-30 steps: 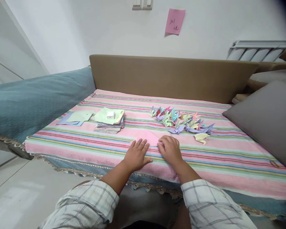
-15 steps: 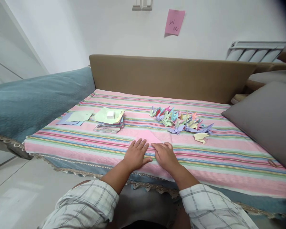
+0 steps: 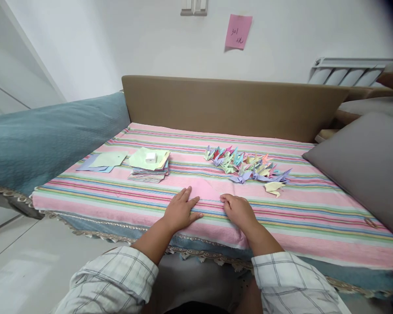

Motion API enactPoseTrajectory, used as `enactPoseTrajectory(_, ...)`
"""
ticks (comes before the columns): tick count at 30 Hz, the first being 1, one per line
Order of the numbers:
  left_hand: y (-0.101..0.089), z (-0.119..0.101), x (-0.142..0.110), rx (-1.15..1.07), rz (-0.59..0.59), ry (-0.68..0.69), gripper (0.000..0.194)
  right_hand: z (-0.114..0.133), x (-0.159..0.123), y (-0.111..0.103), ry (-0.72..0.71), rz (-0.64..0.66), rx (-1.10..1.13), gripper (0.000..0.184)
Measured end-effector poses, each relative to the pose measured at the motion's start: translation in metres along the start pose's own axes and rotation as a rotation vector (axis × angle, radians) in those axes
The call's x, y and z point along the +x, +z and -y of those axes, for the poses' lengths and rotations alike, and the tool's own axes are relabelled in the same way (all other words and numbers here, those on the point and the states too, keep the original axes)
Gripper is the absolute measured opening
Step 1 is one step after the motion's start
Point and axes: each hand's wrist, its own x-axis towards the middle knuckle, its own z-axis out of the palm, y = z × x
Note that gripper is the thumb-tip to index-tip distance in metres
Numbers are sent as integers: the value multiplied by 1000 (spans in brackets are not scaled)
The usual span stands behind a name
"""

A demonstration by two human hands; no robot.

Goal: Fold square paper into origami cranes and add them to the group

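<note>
A pink sheet of paper (image 3: 203,189), folded to a triangle, lies flat on the striped cover (image 3: 118,198) in front of me. My left hand (image 3: 180,210) rests with fingers spread at the paper's left side, fingertips over its edge. At the right corner of the paper is my right hand (image 3: 239,211), its fingers curled and closed on that corner. To the right and behind lies a group of folded paper cranes (image 3: 245,165) in many colours, with a pale yellow crane (image 3: 274,187) nearest me.
Left of the paper stands a stack of coloured sheets (image 3: 149,170) with a small white box (image 3: 151,157) on top. Loose green and blue sheets (image 3: 106,160) lie farther left. A grey cushion (image 3: 363,161) is at the right, and a brown backrest (image 3: 229,104) runs behind.
My right hand has slid right along the near edge to the paper's right corner. My left hand has shifted a little left, uncovering more of the pink paper.
</note>
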Motion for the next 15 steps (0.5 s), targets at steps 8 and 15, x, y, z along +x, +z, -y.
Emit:
enactPoseTrajectory(8,-29,18,-7,26,86,-150,43,1,-1,-1,6,11,-10,32)
enactPoseTrajectory(15,-47,25,-9,48,172,-327,34,4,-1,-4,27,41,-2,32)
